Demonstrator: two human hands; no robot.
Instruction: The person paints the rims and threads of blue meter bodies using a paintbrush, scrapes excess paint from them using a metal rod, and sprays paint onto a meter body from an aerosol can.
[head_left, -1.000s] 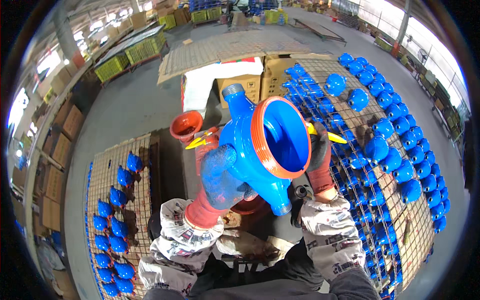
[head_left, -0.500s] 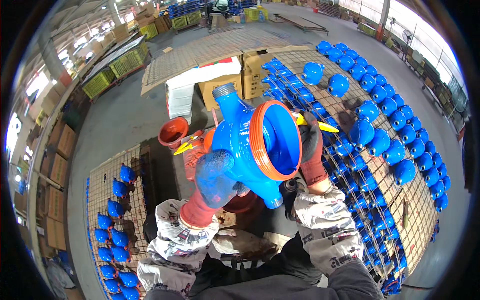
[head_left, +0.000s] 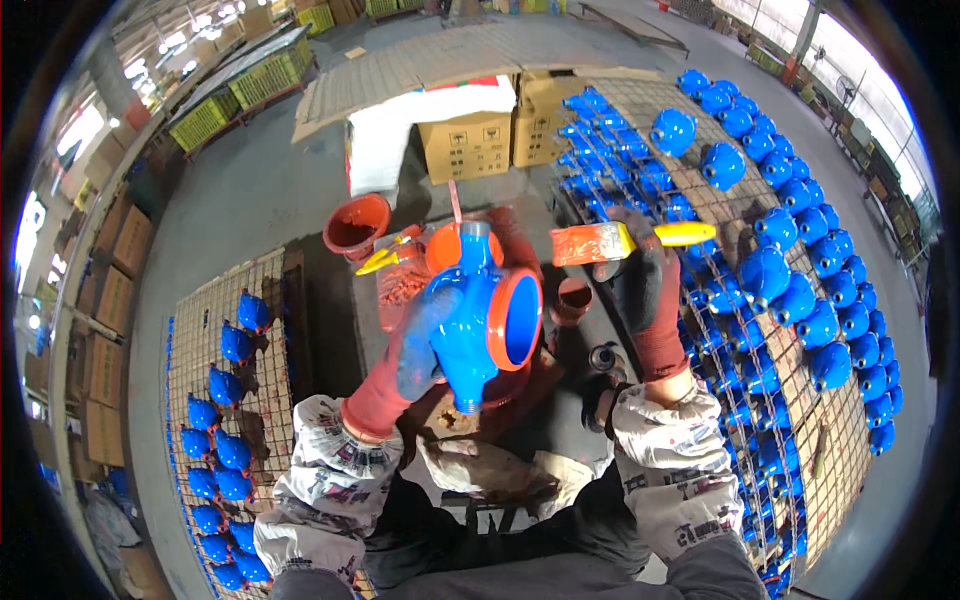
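A blue water meter body [head_left: 463,340], with threaded pipe ends and a wide mouth, is in the grip of my gloved left hand [head_left: 418,335]. Its rim is coated orange-red, and the mouth faces right. My gloved right hand [head_left: 648,285] is closed around a yellow-handled paintbrush [head_left: 595,243] whose bristles are loaded with red paint. The bristles point left, apart from the body. Below the brush is a small red-brown cup [head_left: 572,300]. Behind the body, an orange-red container [head_left: 446,248] is partly hidden.
A red bucket [head_left: 357,228] stands at the left, near another yellow-handled brush [head_left: 380,260]. Blue bodies fill a wire-mesh rack [head_left: 720,190] on the right; several more sit on a mesh rack [head_left: 265,390] at left. Cardboard boxes [head_left: 466,148] stand ahead.
The blue body has moved down and away from me, its mouth turned more to the right. My right hand has drawn the brush out from behind it, bringing the red bristles into view.
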